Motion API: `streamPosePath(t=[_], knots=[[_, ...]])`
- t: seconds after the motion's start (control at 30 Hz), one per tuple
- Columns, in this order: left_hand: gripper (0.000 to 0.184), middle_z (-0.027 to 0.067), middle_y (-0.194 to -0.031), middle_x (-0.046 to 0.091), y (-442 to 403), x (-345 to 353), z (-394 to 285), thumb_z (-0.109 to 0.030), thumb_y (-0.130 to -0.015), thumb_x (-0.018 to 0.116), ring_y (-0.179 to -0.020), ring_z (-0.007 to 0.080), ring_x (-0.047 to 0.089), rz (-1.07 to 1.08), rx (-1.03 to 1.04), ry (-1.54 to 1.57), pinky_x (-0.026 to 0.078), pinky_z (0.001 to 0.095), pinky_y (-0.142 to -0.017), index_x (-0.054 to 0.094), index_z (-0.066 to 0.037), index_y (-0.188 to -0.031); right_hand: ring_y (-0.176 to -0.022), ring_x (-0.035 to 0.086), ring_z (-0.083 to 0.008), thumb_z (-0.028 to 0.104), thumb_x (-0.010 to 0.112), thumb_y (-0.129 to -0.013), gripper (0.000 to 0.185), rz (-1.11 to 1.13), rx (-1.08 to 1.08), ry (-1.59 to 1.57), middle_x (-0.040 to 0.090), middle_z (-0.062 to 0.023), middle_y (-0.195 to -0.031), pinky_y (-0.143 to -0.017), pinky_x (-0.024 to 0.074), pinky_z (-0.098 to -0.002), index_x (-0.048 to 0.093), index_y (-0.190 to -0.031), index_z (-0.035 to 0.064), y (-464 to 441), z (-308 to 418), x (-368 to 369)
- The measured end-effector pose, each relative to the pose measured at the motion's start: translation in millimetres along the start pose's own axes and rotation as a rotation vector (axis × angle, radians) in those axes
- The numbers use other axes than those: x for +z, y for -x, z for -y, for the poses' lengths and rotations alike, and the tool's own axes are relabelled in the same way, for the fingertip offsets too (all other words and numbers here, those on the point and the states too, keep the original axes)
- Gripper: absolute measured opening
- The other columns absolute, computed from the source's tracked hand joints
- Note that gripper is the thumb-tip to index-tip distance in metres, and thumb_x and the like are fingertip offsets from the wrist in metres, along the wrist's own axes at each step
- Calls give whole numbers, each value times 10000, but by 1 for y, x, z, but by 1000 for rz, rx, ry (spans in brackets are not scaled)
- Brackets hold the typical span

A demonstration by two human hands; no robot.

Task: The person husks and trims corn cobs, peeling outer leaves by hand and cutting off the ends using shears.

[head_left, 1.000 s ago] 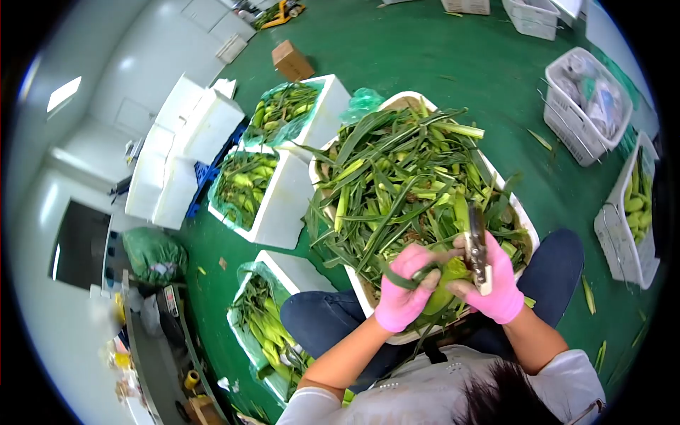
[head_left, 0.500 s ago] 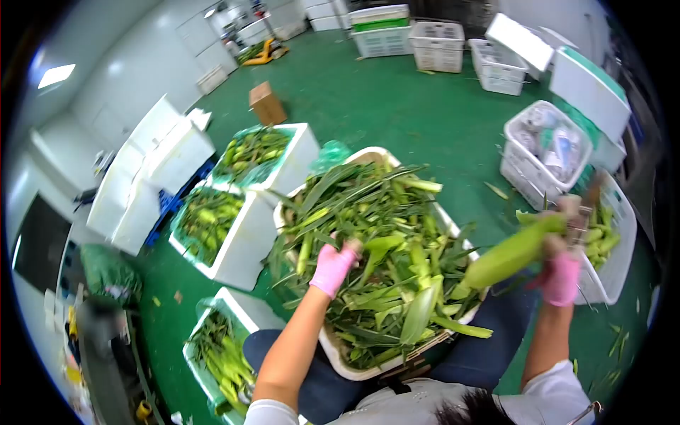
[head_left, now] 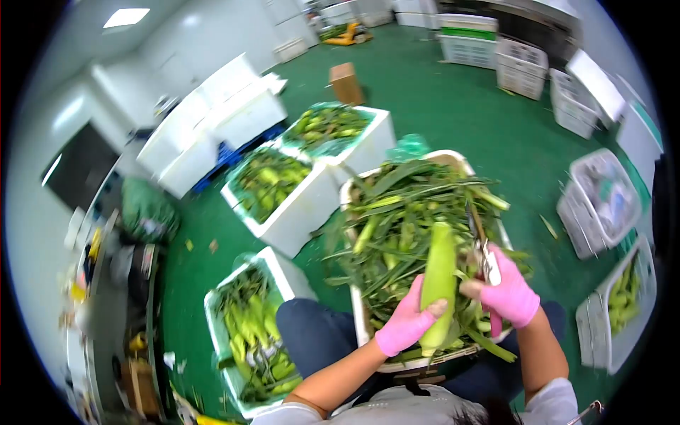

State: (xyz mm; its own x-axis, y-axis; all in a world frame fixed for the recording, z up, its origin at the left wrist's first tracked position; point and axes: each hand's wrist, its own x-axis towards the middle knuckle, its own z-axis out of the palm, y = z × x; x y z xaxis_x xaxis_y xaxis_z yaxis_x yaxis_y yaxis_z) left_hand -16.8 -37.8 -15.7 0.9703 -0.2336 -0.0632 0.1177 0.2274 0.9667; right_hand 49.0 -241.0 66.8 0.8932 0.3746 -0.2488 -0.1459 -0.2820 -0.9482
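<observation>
Ear of corn (head_left: 440,283) in left hand (head_left: 409,324), over leaf-filled tub (head_left: 358,316)

Left hand, pink-gloved: thumb and fingers closed around the ear's lower part, tip pointing far. Right hand (head_left: 508,290), also gloved, grips a metal tool (head_left: 484,249) just right of the ear; tool type unclear, contact with ear cannot be told. Tub stands between the knees, loose leaves (head_left: 397,205) hiding its bottom. Green floor (head_left: 446,99) all around. Left: three white foam boxes (head_left: 301,212) of corn. Right: white basket (head_left: 593,333) of ears, blurred. Far: brown carton (head_left: 346,83), pale walls (head_left: 212,35). Near-left bench contents hard to make out; dark lens border cuts off room edges.
</observation>
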Motion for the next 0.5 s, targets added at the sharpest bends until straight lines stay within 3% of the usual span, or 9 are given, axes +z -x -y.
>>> streamPosePath(t=[0.07, 0.1, 0.23, 0.27, 0.33, 0.37, 0.4, 0.43, 0.5], knots=[[695, 106, -1183, 605, 14, -16, -4, -433, -951, 686, -1083, 173, 570, -53, 20, -137, 464, 319, -987, 397, -23, -1433, -818, 546, -104, 182, 783, -768, 457, 174, -79, -62, 593, -37, -898, -718, 478, -271, 566, -1135, 18, -9, -22, 27], [661, 99, -1183, 607, 24, -28, 1, -423, -954, 685, -1094, 174, 566, -46, -59, -15, 457, 321, -991, 426, -25, -1414, -795, 511, -92, 190, 767, -777, 398, 141, -163, -176, 561, -23, -867, -691, 456, -254, 558, -1075, 30, -12, -36, 44], [574, 143, -1182, 657, 69, -62, -2, -417, -988, 620, -905, 214, 703, -406, -75, 349, 612, 372, -753, 468, -3, -1356, -564, 436, -90, 83, 653, -816, 231, 178, -106, -574, 468, 24, -690, -523, 370, -260, 529, -1008, 51, -5, -51, 72], [560, 154, -1114, 680, 78, -85, 14, -463, -1001, 570, -873, 261, 712, -473, 39, 406, 611, 390, -775, 520, 32, -1258, -578, 445, -82, 104, 669, -816, 243, 209, -83, -609, 471, 22, -694, -528, 371, -253, 528, -1008, 53, 0, -49, 78], [621, 182, -1005, 675, 108, -104, 14, -575, -980, 517, -883, 330, 691, -864, 177, 658, 590, 464, -801, 577, 26, -1120, -564, 440, -79, 99, 666, -839, 235, 188, -112, -530, 482, 18, -702, -520, 361, -253, 534, -1029, 62, 3, -41, 85], [677, 171, -980, 656, 137, -121, 10, -637, -966, 481, -855, 330, 673, -787, 297, 805, 580, 473, -795, 562, 9, -1151, -563, 444, -83, 94, 661, -858, 239, 177, -146, -625, 495, 15, -731, -515, 357, -257, 541, -1062, 66, -6, -51, 81], [594, 129, -976, 650, 166, -144, 15, -640, -948, 506, -806, 297, 657, -928, 417, 864, 573, 441, -701, 561, -81, -1142, -562, 447, -88, 89, 657, -876, 245, 175, -174, -721, 508, 13, -759, -510, 354, -260, 548, -1095, 70, -20, -66, 70], [586, 113, -950, 645, 197, -154, 10, -642, -952, 498, -789, 278, 639, -1084, 544, 895, 558, 422, -706, 566, -87, -1127, -559, 454, -96, 94, 649, -905, 260, -98, -56, -610, 532, 10, -825, -501, 350, -263, 558, -1147, 76, -35, -73, 60], [552, 103, -958, 644, 279, -176, 19, -618, -950, 533, -826, 272, 643, -1334, 489, 644, 549, 408, -753, 578, -90, -1107, -657, 492, -92, 123, 676, -892, 397, -77, -204, -464, 559, 15, -890, -570, 388, -260, 542, -1264, 83, -77, -78, 36]])
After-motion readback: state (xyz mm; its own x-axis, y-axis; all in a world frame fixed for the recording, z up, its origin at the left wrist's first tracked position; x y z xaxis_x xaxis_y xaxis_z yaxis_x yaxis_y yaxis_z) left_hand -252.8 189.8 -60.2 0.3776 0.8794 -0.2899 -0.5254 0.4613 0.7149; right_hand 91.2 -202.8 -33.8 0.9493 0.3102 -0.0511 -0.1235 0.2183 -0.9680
